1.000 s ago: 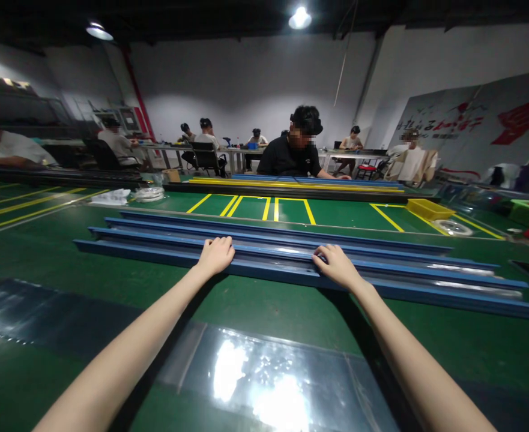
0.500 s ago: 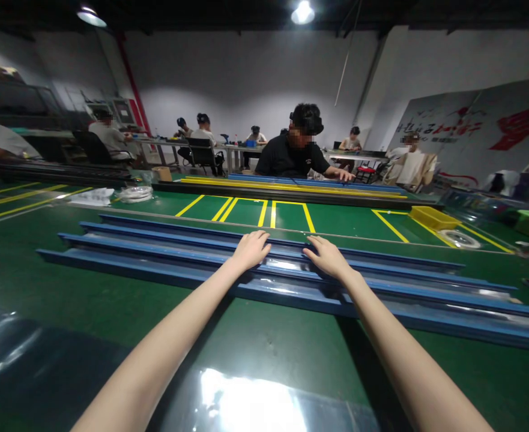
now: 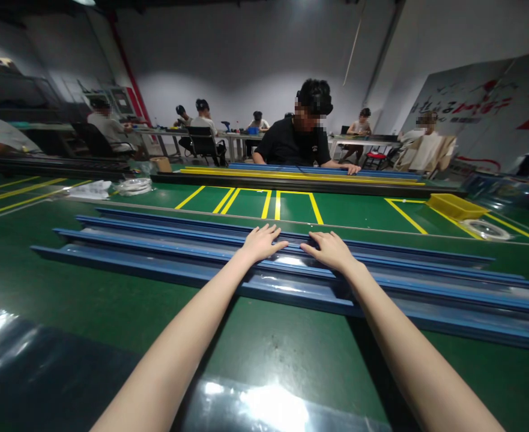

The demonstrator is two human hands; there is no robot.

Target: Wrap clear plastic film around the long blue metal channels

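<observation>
Long blue channel-shaped profiles (image 3: pixel 156 264) lie side by side across the green table (image 3: pixel 264 342), running from left to right in front of me. My left hand (image 3: pixel 262 242) rests palm down over the far profiles, its fingers stretched out and its thumb pointing right. A short gap away, my right hand (image 3: pixel 329 249) lies the same way, fingers spread and thumb pointing left. Both hands seem to touch the upper edges of the profiles without gripping them. The undersides of my fingers are hidden.
Yellow tape lines (image 3: pixel 277 204) mark the table beyond. Yellow strips (image 3: pixel 291 174) and a black profile (image 3: pixel 336 187) lie before a co-worker in black (image 3: pixel 286 144). A yellow tray (image 3: pixel 456 207) and a coil (image 3: pixel 487 230) sit right; another coil (image 3: pixel 134 186) sits left. Clear sheeting (image 3: pixel 30 360) covers the near left.
The camera view has tilted down and shifted slightly. My hands stay on the profiles, a little closer together. The co-worker's hand across the table has come down onto the strips.
</observation>
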